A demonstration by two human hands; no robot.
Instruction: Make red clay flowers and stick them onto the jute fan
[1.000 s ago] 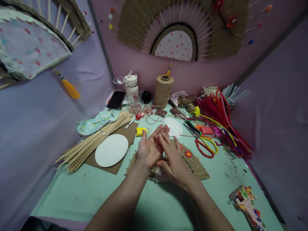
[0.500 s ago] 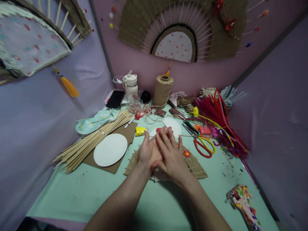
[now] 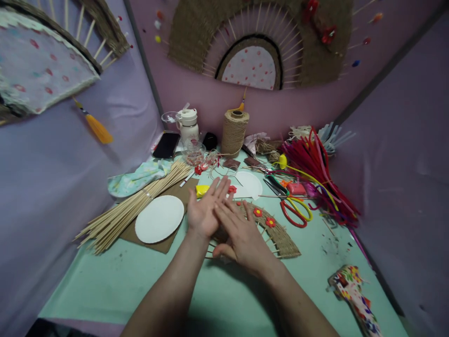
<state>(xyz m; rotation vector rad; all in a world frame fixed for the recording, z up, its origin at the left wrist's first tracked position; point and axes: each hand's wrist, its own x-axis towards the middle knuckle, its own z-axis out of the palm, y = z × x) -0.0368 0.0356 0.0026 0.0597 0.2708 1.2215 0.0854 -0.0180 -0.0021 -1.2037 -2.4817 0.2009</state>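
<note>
Green table (image 3: 105,281): half-round woven fan (image 3: 284,241) lies flat mid-table under both hands, sticks poking from rim. Left hand (image 3: 203,210) palm up, fingers straight, slightly spread, holding nothing. Right hand (image 3: 243,236) flat, fingertips (image 3: 220,208) resting on left palm (empty too). Small red flowers (image 3: 264,217) on fan.

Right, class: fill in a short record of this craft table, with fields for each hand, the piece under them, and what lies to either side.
left hand: open, palm up, holds nothing
right hand: open, palm down, fingertips against the left hand
under hands: woven fan piece with red flowers, flat on the green table
left side: white disc on cardboard; wooden skewers
right side: scissors; pipe cleaners
back: twine spool
</note>
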